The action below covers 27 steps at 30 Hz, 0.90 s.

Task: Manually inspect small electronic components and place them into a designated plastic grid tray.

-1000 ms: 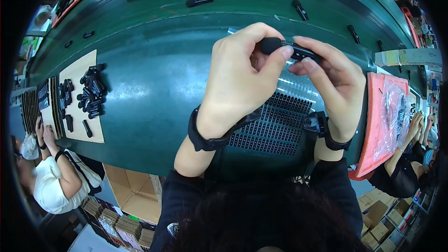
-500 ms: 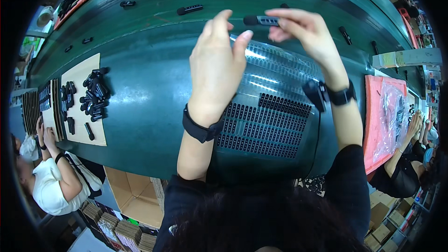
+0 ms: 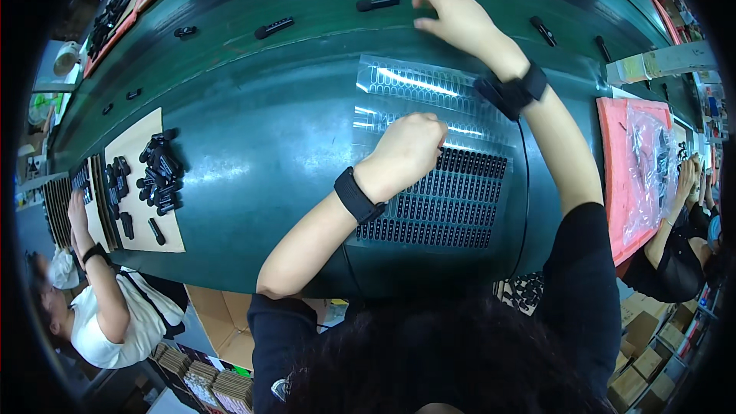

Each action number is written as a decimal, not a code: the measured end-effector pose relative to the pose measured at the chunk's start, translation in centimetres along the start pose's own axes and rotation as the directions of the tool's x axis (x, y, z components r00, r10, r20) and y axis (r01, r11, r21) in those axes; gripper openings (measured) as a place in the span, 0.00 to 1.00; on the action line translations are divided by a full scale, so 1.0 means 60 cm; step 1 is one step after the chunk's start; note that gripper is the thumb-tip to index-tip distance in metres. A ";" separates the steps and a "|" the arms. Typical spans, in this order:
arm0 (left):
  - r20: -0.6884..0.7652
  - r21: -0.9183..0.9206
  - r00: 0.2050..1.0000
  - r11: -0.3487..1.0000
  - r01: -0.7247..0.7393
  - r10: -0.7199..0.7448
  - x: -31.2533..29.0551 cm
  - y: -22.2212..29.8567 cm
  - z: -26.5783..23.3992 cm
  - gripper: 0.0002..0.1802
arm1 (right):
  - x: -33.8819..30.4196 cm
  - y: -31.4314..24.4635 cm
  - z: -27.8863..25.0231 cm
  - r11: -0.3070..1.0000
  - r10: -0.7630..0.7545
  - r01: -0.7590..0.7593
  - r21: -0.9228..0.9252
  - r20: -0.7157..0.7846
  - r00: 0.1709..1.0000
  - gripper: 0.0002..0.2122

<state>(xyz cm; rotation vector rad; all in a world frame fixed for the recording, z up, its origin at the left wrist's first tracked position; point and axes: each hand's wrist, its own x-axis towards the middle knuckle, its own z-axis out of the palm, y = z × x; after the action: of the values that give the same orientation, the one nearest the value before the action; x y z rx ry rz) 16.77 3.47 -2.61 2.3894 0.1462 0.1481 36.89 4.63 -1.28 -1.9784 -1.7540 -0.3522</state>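
Observation:
My right hand [image 3: 456,23] is over the far belt with its fingers apart and nothing in them. Just left of its fingertips lies a small black microphone [image 3: 378,4] with a dull rounded head. Nearer to me, my left hand [image 3: 406,149] is closed in a pinch above the label sheet [image 3: 452,218], at the upper edge of its black labels. Whatever its fingertips hold is hidden. Rows of black oblong labels fill the near part of the sheet, while the far part shows bare clear film [image 3: 414,84]. Both wrists wear black bands.
More microphones [image 3: 274,27] lie along the green belt [image 3: 330,4]. On the left, a cardboard sheet [image 3: 165,222] carries a heap of microphones [image 3: 159,165]. A pink foam tray [image 3: 613,184] with plastic film stands right. Co-workers sit at both sides. A cable [image 3: 527,207] runs beside the sheet.
My right hand has let go of the microphone, which now lies on the belt, and has moved away and up. My left hand has come down to the label sheet and closed. Belt microphones have shifted left.

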 end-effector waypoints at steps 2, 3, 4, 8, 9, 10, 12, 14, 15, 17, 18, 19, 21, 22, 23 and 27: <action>0.022 -0.003 1.000 1.000 0.016 -0.016 0.001 -0.005 0.004 0.04 | -0.038 -0.015 -0.038 0.979 0.051 -0.139 0.146 0.486 0.872 0.16; 0.017 -0.045 1.000 0.999 0.022 -0.021 0.002 -0.005 0.006 0.03 | -0.057 -0.032 -0.042 0.976 0.115 -0.194 0.094 0.537 0.836 0.16; 0.013 -0.086 1.000 0.996 0.026 -0.025 0.002 -0.006 0.007 0.02 | -0.074 -0.049 -0.044 0.974 0.142 -0.217 0.058 0.590 0.795 0.17; -0.006 -0.107 1.000 0.994 -0.011 0.010 0.005 -0.002 0.014 0.02 | -0.088 -0.063 -0.043 0.957 0.187 -0.284 0.066 0.610 0.770 0.20; -0.008 -0.093 1.000 0.995 -0.026 0.026 0.006 0.000 0.014 0.02 | -0.088 -0.063 -0.041 0.946 0.208 -0.314 0.074 0.604 0.770 0.20; -0.016 -0.089 0.999 0.996 -0.029 0.028 0.005 0.004 0.013 0.02 | -0.088 -0.061 -0.039 0.949 0.191 -0.302 0.094 0.591 0.784 0.20; -0.116 0.056 0.988 0.994 -0.098 0.104 -0.003 0.022 0.009 0.01 | -0.088 -0.057 -0.036 0.947 0.187 -0.304 0.101 0.596 0.781 0.20; -0.158 0.131 0.976 0.983 -0.126 0.146 -0.017 0.053 0.002 0.01 | -0.091 -0.055 -0.034 0.946 0.186 -0.306 0.105 0.599 0.779 0.20; -0.153 0.177 0.971 0.971 -0.158 0.186 -0.029 0.073 -0.002 0.03 | -0.090 -0.054 -0.034 0.952 0.164 -0.283 0.114 0.593 0.789 0.20; -0.147 0.228 0.963 0.956 -0.187 0.224 -0.054 0.114 -0.017 0.04 | -0.082 -0.052 -0.035 0.961 0.139 -0.254 0.106 0.609 0.781 0.20; -0.154 0.203 0.959 0.957 -0.206 0.239 -0.066 0.133 -0.027 0.03 | -0.072 -0.047 -0.035 0.963 0.111 -0.231 0.139 0.576 0.810 0.20; -0.166 0.182 0.952 0.956 -0.229 0.259 -0.071 0.146 -0.037 0.03 | -0.056 -0.037 -0.038 0.952 0.130 -0.273 0.136 0.628 0.767 0.20; -0.199 0.167 0.952 0.965 -0.202 0.234 -0.071 0.155 -0.063 0.04 | -0.020 -0.013 -0.040 0.927 0.136 -0.342 0.153 0.715 0.686 0.21; -0.239 0.143 0.946 0.972 -0.188 0.218 -0.071 0.158 -0.076 0.06 | 0.000 -0.004 -0.033 0.929 0.159 -0.349 0.123 0.720 0.676 0.21; -0.278 0.112 0.939 0.978 -0.178 0.203 -0.071 0.161 -0.088 0.07 | 0.025 0.005 -0.022 0.914 0.318 -0.406 0.018 0.592 0.741 0.21; -0.472 0.033 0.862 0.980 -0.195 0.187 -0.057 0.160 -0.126 0.14 | 0.068 0.024 0.029 0.863 0.503 -0.451 -0.226 0.448 0.739 0.21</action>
<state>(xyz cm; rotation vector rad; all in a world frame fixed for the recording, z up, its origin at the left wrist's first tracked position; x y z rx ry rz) 12.91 1.01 9.21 2.3039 0.1328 0.8290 38.70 8.90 -1.05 -2.6762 -1.4099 0.2780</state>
